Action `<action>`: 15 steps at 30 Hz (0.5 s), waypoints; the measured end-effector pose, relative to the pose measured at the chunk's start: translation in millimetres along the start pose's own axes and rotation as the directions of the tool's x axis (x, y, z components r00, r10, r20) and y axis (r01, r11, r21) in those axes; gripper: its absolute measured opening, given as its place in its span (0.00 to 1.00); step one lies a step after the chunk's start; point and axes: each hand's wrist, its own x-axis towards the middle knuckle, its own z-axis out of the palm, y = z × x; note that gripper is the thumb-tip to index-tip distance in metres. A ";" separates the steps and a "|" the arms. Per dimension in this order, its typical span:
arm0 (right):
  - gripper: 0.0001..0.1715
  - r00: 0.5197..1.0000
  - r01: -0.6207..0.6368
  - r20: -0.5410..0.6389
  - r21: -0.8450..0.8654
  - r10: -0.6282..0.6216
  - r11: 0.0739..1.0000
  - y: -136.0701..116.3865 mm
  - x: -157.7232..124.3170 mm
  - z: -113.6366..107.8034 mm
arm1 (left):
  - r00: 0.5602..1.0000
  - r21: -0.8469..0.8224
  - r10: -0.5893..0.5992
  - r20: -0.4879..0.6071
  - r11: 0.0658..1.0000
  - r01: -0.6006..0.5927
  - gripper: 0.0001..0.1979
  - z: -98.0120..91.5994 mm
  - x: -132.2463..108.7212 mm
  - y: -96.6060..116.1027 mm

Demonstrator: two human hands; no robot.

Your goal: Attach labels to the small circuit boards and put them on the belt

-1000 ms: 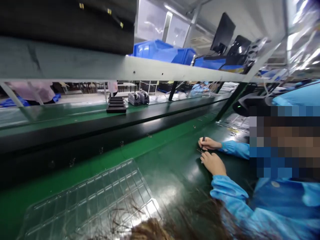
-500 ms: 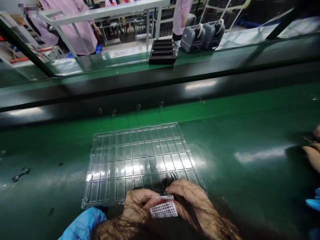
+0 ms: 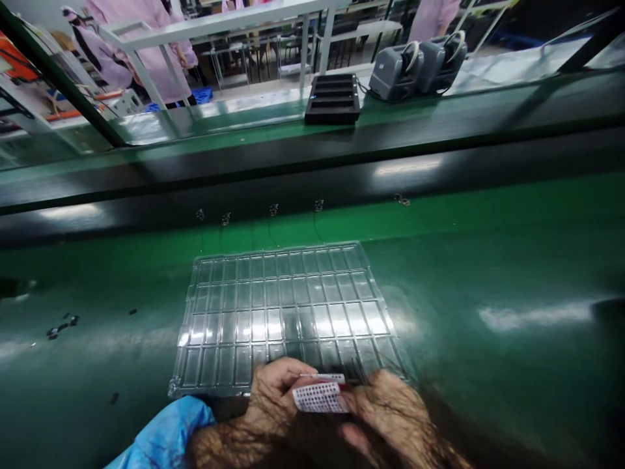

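Note:
My left hand (image 3: pixel 273 397) is closed on a folded white sheet of small dark dots (image 3: pixel 319 398), low in the middle of the head view. Some red shows between the sheet's folds. My right hand (image 3: pixel 393 400) is curled at the sheet's right end; hair-like strands blur its fingertips, and I cannot make out what they grip. Just beyond both hands lies a clear plastic tray (image 3: pixel 266 306) divided into several rows of narrow compartments. The hands cover part of its near edge.
Several small metal-looking parts (image 3: pixel 274 210) lie in a row beyond the tray. Small black pieces (image 3: pixel 62 327) are scattered at left on the green work surface (image 3: pixel 463 273). A black slotted box (image 3: pixel 333 98) and two grey machines (image 3: pixel 395 71) stand at the back. People in pink (image 3: pixel 141 39) are beyond.
The view has shifted slightly, so the tray and background sit farther right. My right hand has moved a little away from the left. Another person's hand at the right edge has left view.

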 end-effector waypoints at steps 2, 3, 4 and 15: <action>0.22 1.000 -0.018 0.009 -0.023 0.018 1.000 -0.3 8.9 -5.5 | 1.000 0.008 -0.004 -0.002 1.000 0.004 0.11 0.0 -1.5 2.3; 0.23 1.000 -0.020 0.020 -0.042 0.021 0.999 -0.7 12.8 -7.9 | 1.000 0.008 -0.004 -0.009 1.000 0.004 0.10 -0.1 -2.1 2.5; 0.22 0.999 -0.016 0.040 -0.069 0.018 0.997 -1.3 16.0 -9.6 | 1.000 0.006 -0.004 -0.019 1.000 0.004 0.10 -0.3 -2.4 1.8; 0.09 0.993 -0.086 -0.097 -0.119 0.075 0.989 -3.6 14.5 -7.4 | 0.990 -0.339 -0.042 0.134 0.937 0.086 0.18 -9.2 9.3 -11.3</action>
